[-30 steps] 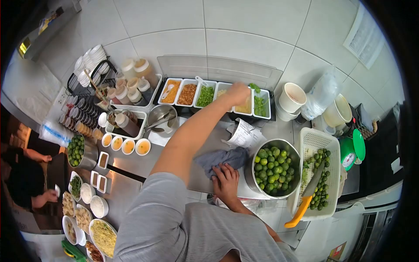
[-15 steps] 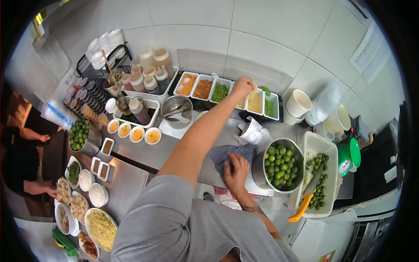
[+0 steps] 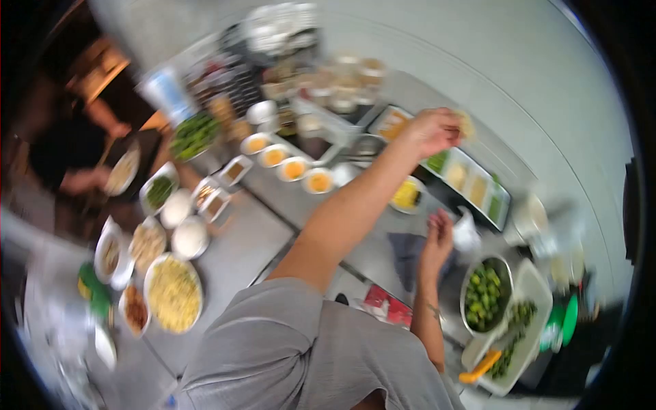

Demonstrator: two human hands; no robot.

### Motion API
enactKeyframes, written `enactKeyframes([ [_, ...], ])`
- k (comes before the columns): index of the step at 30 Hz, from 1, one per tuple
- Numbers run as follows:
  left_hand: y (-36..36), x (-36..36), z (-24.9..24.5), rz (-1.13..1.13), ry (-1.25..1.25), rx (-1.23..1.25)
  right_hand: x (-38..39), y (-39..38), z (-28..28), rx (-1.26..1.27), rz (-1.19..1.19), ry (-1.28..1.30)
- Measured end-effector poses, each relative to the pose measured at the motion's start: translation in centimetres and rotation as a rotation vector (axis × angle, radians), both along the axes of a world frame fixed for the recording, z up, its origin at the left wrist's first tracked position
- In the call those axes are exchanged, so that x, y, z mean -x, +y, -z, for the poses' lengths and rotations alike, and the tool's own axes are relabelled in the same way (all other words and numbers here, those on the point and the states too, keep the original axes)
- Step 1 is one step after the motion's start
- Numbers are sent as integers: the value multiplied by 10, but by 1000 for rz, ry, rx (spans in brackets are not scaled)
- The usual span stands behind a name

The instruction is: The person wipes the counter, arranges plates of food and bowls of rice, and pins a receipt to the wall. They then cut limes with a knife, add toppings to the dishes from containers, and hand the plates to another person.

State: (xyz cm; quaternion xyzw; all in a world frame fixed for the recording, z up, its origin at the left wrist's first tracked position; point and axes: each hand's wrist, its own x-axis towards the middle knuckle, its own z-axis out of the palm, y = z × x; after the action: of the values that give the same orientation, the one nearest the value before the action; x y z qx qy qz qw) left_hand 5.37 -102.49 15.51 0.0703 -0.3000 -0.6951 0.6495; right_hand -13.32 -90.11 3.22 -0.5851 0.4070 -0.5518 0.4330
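The whole view is blurred. My left hand (image 3: 437,134) is raised over the row of white topping trays (image 3: 486,217), its fingers closed on a pinch of pale yellow food (image 3: 467,126). Lower down, my right hand (image 3: 436,244) hovers by a grey-blue cloth (image 3: 408,256), fingers loosely bent and somewhat apart, with nothing visible in them. Beside it is a crumpled white wrapper (image 3: 467,232). Between the hands sits a white bowl of yellow food (image 3: 406,194) with something dark on it.
At right are a metal pot of green limes (image 3: 485,295) and a white basket (image 3: 540,290) with an orange-handled knife (image 3: 481,367). Small orange-filled cups (image 3: 294,169) line the counter; filled dishes (image 3: 174,292) stand at left. A co-worker (image 3: 72,147) holds an oval dish (image 3: 124,171).
The view has turned and shifted. My left hand has risen off the trays with the pale food. My right hand has lifted from the cloth. The co-worker has picked up an oval dish.
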Motion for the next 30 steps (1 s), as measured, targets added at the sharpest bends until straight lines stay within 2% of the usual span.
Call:
enactKeyframes([
  [3,104,-83,-45,-212,-76,17,-26,12,5,59,-127,26],
  [6,226,-180,-68,-491,-141,172,-65,36,-7,72,-256,4],
  [8,318,-229,-86,-814,-273,128,-93,51,-16,103,-360,5],
  [10,412,-273,-93,-1016,-301,9,-119,70,-26,93,-436,-20],
  [12,498,-302,-93,-1328,-365,-193,-142,87,-28,110,-482,0],
  [13,541,-323,-84,-1393,-336,-210,-153,95,-29,119,-499,10],
  [15,617,-337,-77,-1662,-386,-446,-170,114,-30,88,-532,21],
  [18,711,-366,-42,-1917,-591,-776,-187,135,-24,67,-568,31],
  [19,742,-386,-18,-1978,-760,-980,-192,142,-22,65,-577,30],
  [20,764,-398,-1,-1947,-949,-1250,-195,148,-24,64,-576,57],
  [22,799,-424,39,-1558,-1309,-1664,-198,159,-29,61,-551,114],
  [24,801,-416,64,-1140,-2141,-2028,-197,162,-29,102,-524,133],
  [25,788,-406,52,-1218,-2093,-2108,-193,159,-30,126,-487,144],
  [26,796,-427,56,-1225,-2161,-2050,-187,157,-31,147,-447,197],
  [27,796,-443,63,-1557,-2189,-1889,-180,154,-33,165,-401,251],
  [28,775,-440,52,-1680,-2123,-1781,-171,149,-33,150,-367,253],
  [30,718,-430,37,-1571,-2141,-1473,-154,139,-32,123,-316,248],
])
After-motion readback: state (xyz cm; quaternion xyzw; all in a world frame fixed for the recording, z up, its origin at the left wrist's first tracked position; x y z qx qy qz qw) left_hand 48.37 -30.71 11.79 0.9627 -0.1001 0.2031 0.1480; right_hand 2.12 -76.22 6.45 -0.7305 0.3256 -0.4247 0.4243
